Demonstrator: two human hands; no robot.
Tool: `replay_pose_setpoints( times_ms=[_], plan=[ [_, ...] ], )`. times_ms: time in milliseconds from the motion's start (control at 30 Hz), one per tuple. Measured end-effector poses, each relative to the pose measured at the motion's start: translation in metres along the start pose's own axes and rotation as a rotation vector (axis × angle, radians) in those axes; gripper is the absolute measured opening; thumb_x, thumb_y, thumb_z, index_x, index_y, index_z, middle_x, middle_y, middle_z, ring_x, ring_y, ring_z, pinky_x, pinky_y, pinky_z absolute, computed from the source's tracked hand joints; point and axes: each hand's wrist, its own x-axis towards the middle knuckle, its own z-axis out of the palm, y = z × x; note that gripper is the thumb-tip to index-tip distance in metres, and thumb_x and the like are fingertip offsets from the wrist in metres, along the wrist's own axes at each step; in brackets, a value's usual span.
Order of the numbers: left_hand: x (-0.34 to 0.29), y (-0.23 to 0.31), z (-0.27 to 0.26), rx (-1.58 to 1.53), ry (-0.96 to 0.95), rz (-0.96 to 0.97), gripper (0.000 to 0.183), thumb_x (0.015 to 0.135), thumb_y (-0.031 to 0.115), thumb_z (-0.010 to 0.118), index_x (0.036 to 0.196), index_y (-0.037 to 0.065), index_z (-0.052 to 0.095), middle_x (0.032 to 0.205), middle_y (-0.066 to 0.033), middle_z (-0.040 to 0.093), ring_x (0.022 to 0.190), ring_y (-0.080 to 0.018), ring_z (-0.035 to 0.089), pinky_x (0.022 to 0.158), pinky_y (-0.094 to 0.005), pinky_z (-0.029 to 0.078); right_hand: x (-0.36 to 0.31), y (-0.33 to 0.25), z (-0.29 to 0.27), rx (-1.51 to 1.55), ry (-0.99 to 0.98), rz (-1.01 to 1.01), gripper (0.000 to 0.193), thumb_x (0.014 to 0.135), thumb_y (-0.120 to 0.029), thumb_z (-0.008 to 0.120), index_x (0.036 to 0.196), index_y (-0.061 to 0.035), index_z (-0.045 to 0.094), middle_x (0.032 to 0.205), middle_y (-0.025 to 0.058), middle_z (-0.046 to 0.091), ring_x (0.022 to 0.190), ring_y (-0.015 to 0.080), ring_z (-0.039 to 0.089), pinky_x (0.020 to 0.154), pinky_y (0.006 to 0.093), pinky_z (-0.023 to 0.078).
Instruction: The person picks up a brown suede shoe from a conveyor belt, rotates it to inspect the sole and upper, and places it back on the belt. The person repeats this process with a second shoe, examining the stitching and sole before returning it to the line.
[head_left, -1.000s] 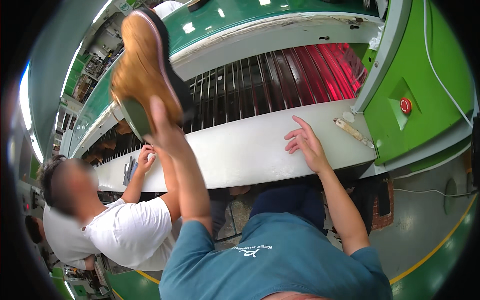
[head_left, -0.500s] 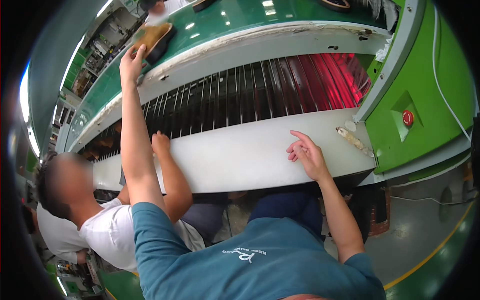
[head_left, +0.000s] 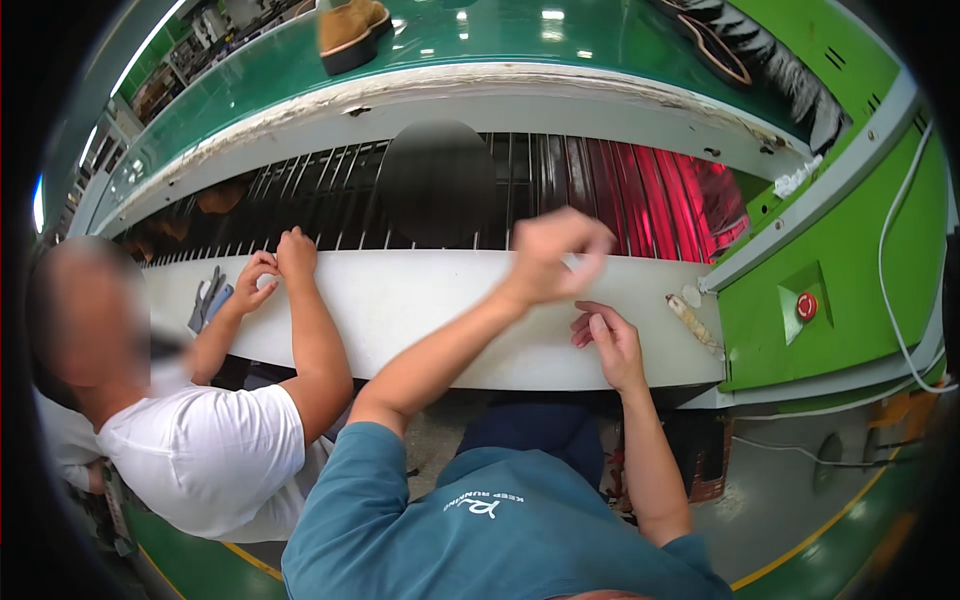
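Note:
My left hand hangs over the white ledge near the rollers. Its fingers look bent but are smeared by motion, and nothing shows in them. Just nearer to me, my right hand is above the same ledge, fingers loosely curved and apart, holding nothing. A tan shoe with a dark sole stands on the green belt at the far side, away from both hands. Dark metal rollers run between belt and ledge, lit red at the right end. A round blurred patch hides part of them.
A co-worker in white sits at left, hands over the ledge beside a grey-and-blue hand tool. At right, a green machine panel carries a red button; a stained whitish stick lies nearby. Another shoe is by the fringed strips.
My left hand has left the tan shoe at the far left and swung right and nearer, beside my right hand. The view has turned left-to-right; the co-worker's hands are now together.

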Motion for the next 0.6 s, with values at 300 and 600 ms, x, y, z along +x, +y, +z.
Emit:
replay_pose_setpoints(
  times_ms=[300, 600],
  plan=[
    [-0.072, -0.035, 0.083, -0.173, -0.162, -0.423, 0.024, 0.104, 0.024, 0.072, 0.098, 0.002, 0.080, 0.074, -0.0105, 0.077, 0.065, -0.0213, 0.077, 0.064, -0.0347, 0.060, 0.002, 0.004, -0.002, 0.071, 0.125, 0.060, 0.043, 0.119, -0.026, 0.042, 0.117, 0.0077, 0.069, 0.099, 0.0148, 0.075, 0.084, 0.0193, 0.072, 0.077, 0.0339, 0.058],
    [-0.079, -0.038, 0.077, -0.244, -0.146, -0.516, 0.025, 0.102, 0.027, 0.072, 0.095, 0.004, 0.080, 0.073, -0.0119, 0.076, 0.067, -0.0283, 0.077, 0.065, -0.0388, 0.060, 0.001, 0.006, 0.006, -0.088, 0.131, 0.064, 0.044, 0.119, -0.027, 0.042, 0.120, 0.0089, 0.068, 0.100, 0.0181, 0.076, 0.083, 0.0216, 0.072, 0.076, 0.0350, 0.058]
  ],
)
